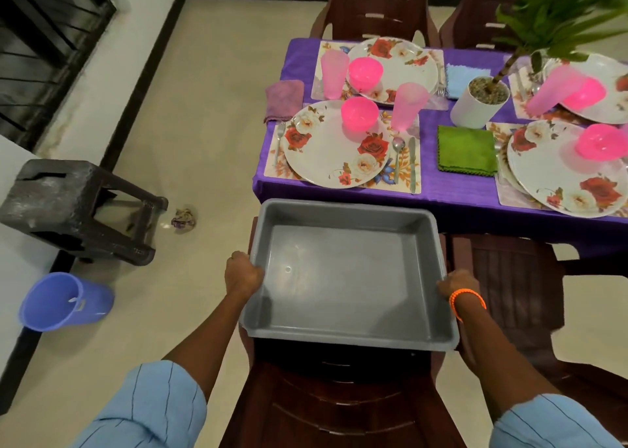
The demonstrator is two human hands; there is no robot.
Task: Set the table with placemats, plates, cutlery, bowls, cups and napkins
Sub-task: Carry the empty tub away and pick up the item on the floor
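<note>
Holding the grey tray (346,277) by its two short sides, you have your left hand (244,273) curled round the left rim and your right hand (455,286), the one with the orange wristband (466,299), curled round the right rim; both grips are closed on the tray, which has nothing in it. It sits over the seat of the brown chair (339,407) directly below your grips, just short of the tabletop (452,197) edge.

Beyond your grips the task's things already lie out on the purple cloth: a floral plate (326,157) on its placemat (416,175), a pink bowl (359,113) standing on the plate, a pink cup (407,106) behind the placemat's right side, a fork (279,141) to the left, a spoon (397,155) and knife (412,165) to the right, and a mauve napkin (284,99) further left. A green napkin (466,155) lies ahead of your right grip, with similar settings further back and off to the right.

Judging by the bare tray and the dressed places, the laying looks finished or nearly so, and the step in hand is dealing with the carrier. Your next move probably calls for lifting it level with both grips and taking it clear of the chair without knocking the tabletop edge.

No brand, label or writing can be read anywhere.
</note>
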